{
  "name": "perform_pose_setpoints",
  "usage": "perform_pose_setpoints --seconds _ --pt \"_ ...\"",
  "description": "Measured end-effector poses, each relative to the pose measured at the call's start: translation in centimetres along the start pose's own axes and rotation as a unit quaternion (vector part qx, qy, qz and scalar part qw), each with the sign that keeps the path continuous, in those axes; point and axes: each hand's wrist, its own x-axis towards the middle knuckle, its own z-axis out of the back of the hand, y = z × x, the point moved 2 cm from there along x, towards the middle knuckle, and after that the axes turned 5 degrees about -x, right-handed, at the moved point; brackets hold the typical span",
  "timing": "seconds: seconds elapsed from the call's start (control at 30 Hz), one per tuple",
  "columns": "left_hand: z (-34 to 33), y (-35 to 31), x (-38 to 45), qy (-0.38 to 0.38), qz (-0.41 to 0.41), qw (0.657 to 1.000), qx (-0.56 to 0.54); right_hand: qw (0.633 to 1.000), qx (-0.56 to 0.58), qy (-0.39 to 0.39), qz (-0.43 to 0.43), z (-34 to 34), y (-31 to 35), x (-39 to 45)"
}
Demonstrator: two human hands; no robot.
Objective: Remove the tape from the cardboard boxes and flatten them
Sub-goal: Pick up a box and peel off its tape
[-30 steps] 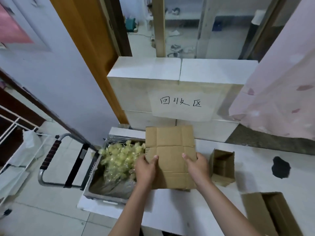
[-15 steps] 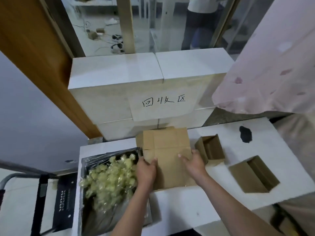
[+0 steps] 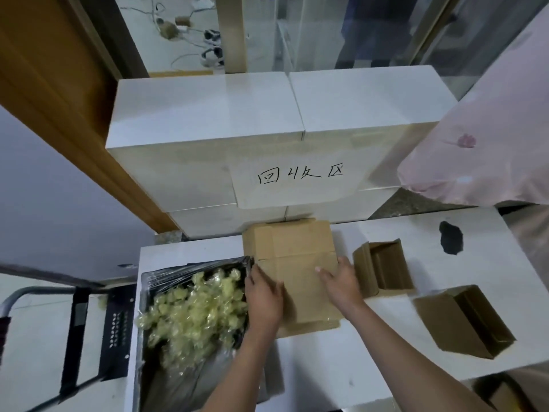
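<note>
White worktop (image 3: 341,361), matte, with a dark irregular blotch (image 3: 451,237) far right of the fingers. Flat box (image 3: 292,263) lies on it, far edge nearly against the stacked white cartons (image 3: 208,114) behind; a sheet (image 3: 300,179) with handwritten characters is stuck on the carton fronts. Left hand (image 3: 264,295) rests on the flat box's left edge, fingers (image 3: 258,276) extended and pressing down, nothing gripped. Right hand (image 3: 341,281) lies flat on the right part of the same box, fingers spread, not curled round anything. Just right of the right-hand fingers, an open box (image 3: 383,269) stands on its side, nearly touching the hand; contact hard to judge. Further right and nearer, a second open box (image 3: 466,319), also on its side, well apart from the first. Left of the left-hand fingers, touching the wrist side, a tray (image 3: 142,337) lined with clear film holds a heap of crumpled yellowish tape (image 3: 196,310); tray's near end is cut off by the forearm and frame edge. Left of the worktop, a cart handle (image 3: 17,295), partly out of frame. Wooden door frame (image 3: 59,93) at far left, glass partition behind the cartons, pink cloth (image 3: 490,138) at right. Another box below the worktop's right corner is mostly cut off.
</note>
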Motion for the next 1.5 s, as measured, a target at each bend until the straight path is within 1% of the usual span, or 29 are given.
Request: perform_pose_setpoints --seconds 0.07,0.2,0.3,0.4,0.5,0.6,0.7,0.73,0.77,0.83,0.87,0.93,1.0,1.13,1.3,1.5 --pt "-0.4 0.4 0.4 0.016 -0.033 0.998 0.057 1.0 -0.026 0.004 -0.003 -0.8 -0.2 1.5" --pt "-1.7 1.8 1.5 0.093 -0.1 0.982 0.131 0.996 -0.081 0.022 -0.003 -2.5 -0.8 4.0" --pt "-3.1 2.8 2.6 0.13 -0.166 0.95 0.232 0.995 -0.092 0.02 -0.027 -3.3 -1.2 5.4" --pt "-4.3 2.9 3.4 0.139 -0.195 0.924 0.298 0.995 -0.082 0.02 -0.056 -4.0 -1.6 6.5" --pt "-5.1 3.4 4.2 0.121 -0.206 0.91 0.339 0.993 -0.1 0.012 -0.055 -4.5 -1.9 7.4" --pt "-5.5 3.9 4.5 0.093 -0.196 0.912 0.349 0.99 -0.139 -0.021 -0.012 -4.7 -1.9 7.3" --pt "-6.3 3.9 4.8 0.05 -0.197 0.917 0.343 0.969 -0.219 -0.074 0.082 -4.8 -1.7 6.6" --pt "-6.8 3.7 5.0 0.036 -0.195 0.92 0.338 0.955 -0.258 -0.077 0.125 -5.0 -1.6 6.4" --pt "-7.2 3.4 5.2 0.023 -0.191 0.923 0.332 0.937 -0.299 -0.063 0.17 -5.5 -1.5 6.3" --pt "-8.0 3.2 5.8 0.007 -0.175 0.93 0.325 0.903 -0.36 -0.014 0.234 -6.6 -1.7 6.4" --pt "-8.3 3.2 6.1 0.006 -0.167 0.93 0.327 0.894 -0.375 0.006 0.244 -7.1 -2.0 6.5" --pt "-8.6 3.7 6.7 0.003 -0.161 0.927 0.338 0.885 -0.397 0.02 0.244 -7.6 -2.5 6.7" --pt "-8.8 4.3 6.9 -0.004 -0.164 0.925 0.344 0.872 -0.418 0.014 0.253 -7.8 -3.1 6.8" --pt "-9.1 5.0 6.9 -0.017 -0.187 0.923 0.336 0.843 -0.445 -0.001 0.303 -8.1 -4.0 6.8" --pt "-9.6 5.7 7.2 -0.025 -0.194 0.916 0.35 0.838 -0.444 -0.014 0.316 -8.4 -4.5 7.2" --pt "-9.6 5.6 7.4 -0.026 -0.184 0.918 0.35 0.839 -0.448 0.0 0.308 -8.4 -4.6 7.4"
